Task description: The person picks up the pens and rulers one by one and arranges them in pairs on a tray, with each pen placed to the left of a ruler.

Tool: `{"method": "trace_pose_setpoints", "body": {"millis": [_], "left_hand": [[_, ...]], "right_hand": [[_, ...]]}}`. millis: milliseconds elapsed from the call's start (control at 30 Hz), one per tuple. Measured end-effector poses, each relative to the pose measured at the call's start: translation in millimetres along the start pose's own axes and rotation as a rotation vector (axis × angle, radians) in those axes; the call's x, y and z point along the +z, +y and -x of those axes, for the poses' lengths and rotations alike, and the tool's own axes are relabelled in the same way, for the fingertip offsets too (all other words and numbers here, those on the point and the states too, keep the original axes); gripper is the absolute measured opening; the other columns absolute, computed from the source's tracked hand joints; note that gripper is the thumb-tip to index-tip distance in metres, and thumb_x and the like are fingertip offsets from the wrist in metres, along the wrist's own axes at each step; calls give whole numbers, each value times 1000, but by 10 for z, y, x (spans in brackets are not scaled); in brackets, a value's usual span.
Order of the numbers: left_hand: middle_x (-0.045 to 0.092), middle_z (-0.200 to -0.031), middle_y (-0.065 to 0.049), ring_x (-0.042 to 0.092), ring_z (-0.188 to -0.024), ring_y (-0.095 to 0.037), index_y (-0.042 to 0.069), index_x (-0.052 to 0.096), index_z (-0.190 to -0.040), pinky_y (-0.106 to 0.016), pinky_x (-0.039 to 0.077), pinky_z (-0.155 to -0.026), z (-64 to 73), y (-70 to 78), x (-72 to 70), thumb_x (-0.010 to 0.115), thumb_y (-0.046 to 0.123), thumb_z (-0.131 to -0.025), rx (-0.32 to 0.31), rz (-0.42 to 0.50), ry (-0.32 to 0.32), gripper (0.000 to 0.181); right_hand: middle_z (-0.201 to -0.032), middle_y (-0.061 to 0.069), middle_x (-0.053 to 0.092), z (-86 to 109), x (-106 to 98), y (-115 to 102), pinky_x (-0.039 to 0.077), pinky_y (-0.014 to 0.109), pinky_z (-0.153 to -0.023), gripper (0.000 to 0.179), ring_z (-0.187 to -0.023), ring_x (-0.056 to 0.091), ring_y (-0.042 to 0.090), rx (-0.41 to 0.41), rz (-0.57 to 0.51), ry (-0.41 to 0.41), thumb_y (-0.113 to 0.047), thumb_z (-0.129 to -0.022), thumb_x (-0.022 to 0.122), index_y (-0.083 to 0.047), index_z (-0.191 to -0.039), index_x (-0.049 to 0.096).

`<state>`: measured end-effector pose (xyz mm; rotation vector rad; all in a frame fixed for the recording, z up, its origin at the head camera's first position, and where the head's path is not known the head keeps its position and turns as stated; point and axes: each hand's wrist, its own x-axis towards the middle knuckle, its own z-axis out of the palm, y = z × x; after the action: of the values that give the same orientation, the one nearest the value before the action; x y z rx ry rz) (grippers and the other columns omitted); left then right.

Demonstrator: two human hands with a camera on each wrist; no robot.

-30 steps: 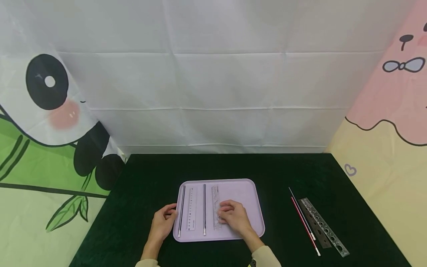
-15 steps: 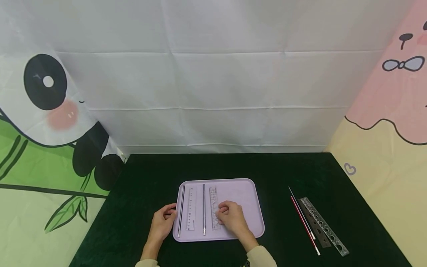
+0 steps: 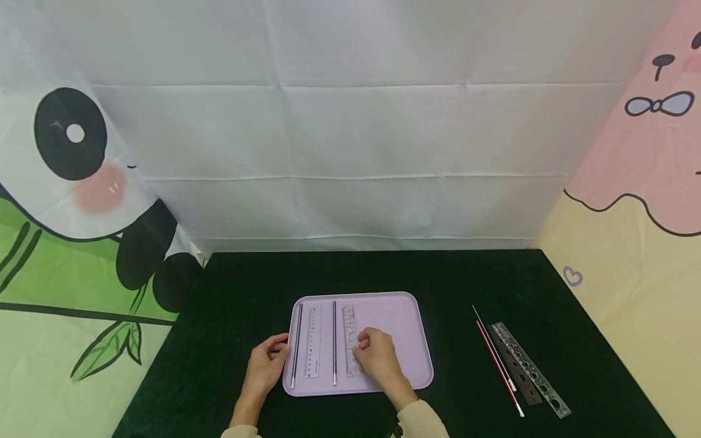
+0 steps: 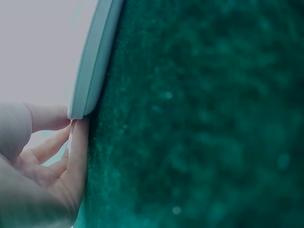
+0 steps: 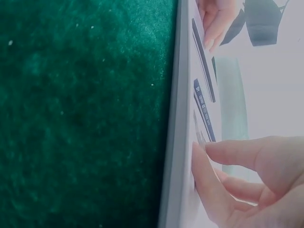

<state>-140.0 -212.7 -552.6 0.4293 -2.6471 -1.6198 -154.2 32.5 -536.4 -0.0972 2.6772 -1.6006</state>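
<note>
A lilac tray (image 3: 424,347) lies on the dark green tabletop. On it, roughly parallel, are a dark pencil (image 3: 297,347), a clear ruler (image 3: 313,344), a second dark pencil (image 3: 334,344) and a clear stencil ruler (image 3: 349,331). My left hand (image 3: 265,366) pinches the tray's left rim; in the left wrist view its thumb and fingers meet at the tray edge (image 4: 91,66). My right hand (image 3: 381,359) pinches the right side of the stencil ruler, covering part of that edge. The right wrist view shows thumb and forefinger (image 5: 202,173) close together there.
Right of the tray lie a red pencil (image 3: 498,365), a pale-ended pencil beside it, a dark stencil strip (image 3: 517,368) and a clear stencil ruler with holes (image 3: 530,369). A white cloth (image 3: 367,134) hangs behind the table (image 3: 241,286). The tray's right part shows bare surface.
My right hand has shifted slightly left, sliding the stencil ruler closer to the second pencil and straightening it. My left hand stays at the tray's rim.
</note>
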Motion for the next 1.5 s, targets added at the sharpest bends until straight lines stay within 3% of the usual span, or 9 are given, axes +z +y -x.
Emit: {"method": "trace_pose_setpoints", "body": {"millis": [333, 700, 1500], "left_hand": [[65, -114, -15, 59, -94, -24, 1, 62, -137, -34, 49, -78, -14, 5, 3, 59, 10, -103, -2, 4, -9, 35], [64, -116, -15, 59, -96, -24, 2, 61, -138, -34, 49, -78, -24, -7, -7, 59, 12, -104, -6, 5, -19, 36], [65, -114, -14, 59, -95, -24, 1, 61, -137, -34, 49, -78, -17, -26, -4, 59, 11, -103, 4, 4, -17, 35]], "right_hand": [[-74, 4, 56, 13, 9, -30, 46, 21, -47, 16, -51, 54, 10, -2, 44, 18, 7, -86, 76, 7, -98, 66], [-81, 4, 59, -3, 44, -36, 47, 27, -63, 25, -70, 54, 15, -24, 141, 20, 3, -82, 81, 3, -104, 69], [-81, 5, 60, 18, 53, -5, 47, 27, -64, 24, -72, 55, 16, -22, 130, 12, 2, -83, 81, 3, -104, 69]]}}
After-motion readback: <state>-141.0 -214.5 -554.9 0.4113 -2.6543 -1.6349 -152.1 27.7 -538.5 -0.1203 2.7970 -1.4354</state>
